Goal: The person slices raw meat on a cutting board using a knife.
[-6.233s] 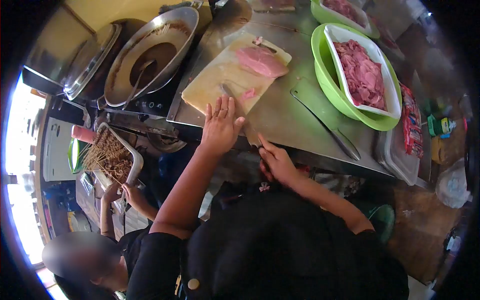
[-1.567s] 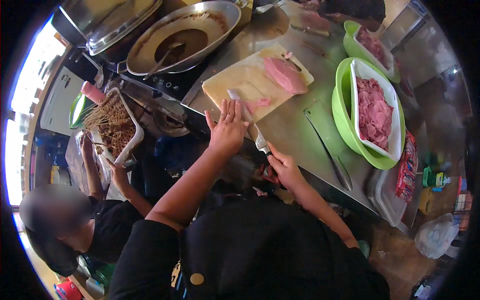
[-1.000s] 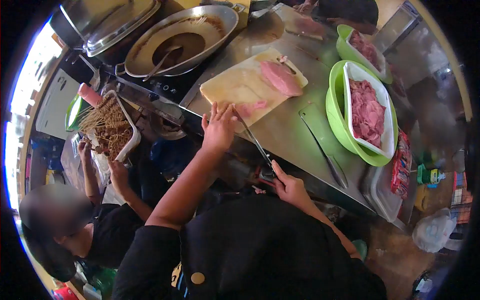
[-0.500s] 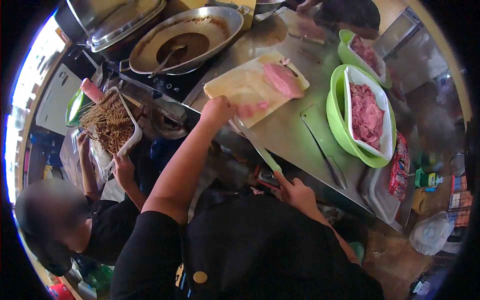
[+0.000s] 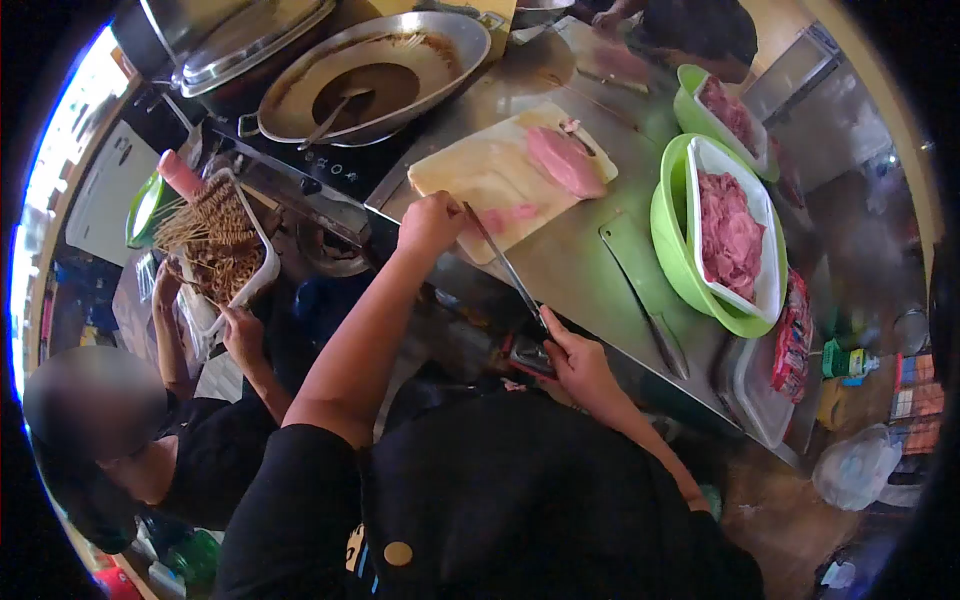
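My right hand (image 5: pixel 583 370) is closed around the handle of a long knife (image 5: pixel 505 262). Its blade slants up and left, with the tip over the near edge of a pale cutting board (image 5: pixel 480 172). Close to that tip, my left hand (image 5: pixel 430 225) rests at the board's near left corner with fingers pinched together; whatever they grip is hidden. Thin pink meat slices (image 5: pixel 508 216) lie on the board to the right of my left hand. Toward the far right of the board is a large raw piece of meat (image 5: pixel 565 162).
A second knife (image 5: pixel 645 305) lies on the steel counter beside a green bowl (image 5: pixel 668 235) with a white tray of sliced meat (image 5: pixel 732 235). A wide pan (image 5: pixel 455 50) with a ladle stands behind. At left, a co-worker's hands (image 5: pixel 243 335) hold skewered food by a white tray (image 5: pixel 268 265).
My right hand has moved slightly up and left, and the knife blade has turned from its broad side to nearly edge-on, its tip rising beside my left hand. The left hand has barely moved.
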`<control>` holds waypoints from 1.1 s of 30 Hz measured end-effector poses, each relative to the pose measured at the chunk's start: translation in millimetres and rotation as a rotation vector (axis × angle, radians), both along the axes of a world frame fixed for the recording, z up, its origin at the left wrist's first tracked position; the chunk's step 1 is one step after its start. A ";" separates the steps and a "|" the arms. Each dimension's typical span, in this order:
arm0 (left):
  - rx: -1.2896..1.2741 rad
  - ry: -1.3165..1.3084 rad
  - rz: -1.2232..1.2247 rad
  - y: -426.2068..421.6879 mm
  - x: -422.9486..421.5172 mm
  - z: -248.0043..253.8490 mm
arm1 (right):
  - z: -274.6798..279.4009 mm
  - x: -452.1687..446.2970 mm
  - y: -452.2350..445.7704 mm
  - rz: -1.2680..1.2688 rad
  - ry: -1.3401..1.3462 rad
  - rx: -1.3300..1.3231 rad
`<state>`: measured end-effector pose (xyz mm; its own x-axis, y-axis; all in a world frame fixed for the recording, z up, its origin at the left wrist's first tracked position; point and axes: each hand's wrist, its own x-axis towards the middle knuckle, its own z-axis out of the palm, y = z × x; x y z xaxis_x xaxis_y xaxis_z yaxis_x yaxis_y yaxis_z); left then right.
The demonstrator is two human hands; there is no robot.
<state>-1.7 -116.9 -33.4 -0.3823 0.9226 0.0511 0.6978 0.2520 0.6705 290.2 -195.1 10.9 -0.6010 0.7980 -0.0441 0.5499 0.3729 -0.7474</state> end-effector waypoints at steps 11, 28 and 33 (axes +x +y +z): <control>-0.053 0.084 -0.084 2.4 -0.5 8.8 | -24.6 -20.8 24.8 0.072 0.050 0.164; 0.082 0.325 -0.136 -21.5 15.4 30.3 | -22.9 -24.0 40.5 -0.061 0.168 -0.483; 0.318 0.463 -0.310 -42.3 24.2 5.8 | -33.7 -21.5 32.6 -0.023 0.209 -0.215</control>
<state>22.5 -159.2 -27.6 0.0267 0.8992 0.4367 0.9415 -0.1694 0.2912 268.8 -162.5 -22.8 -0.5967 0.7974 -0.0902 0.3819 0.1833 -0.9058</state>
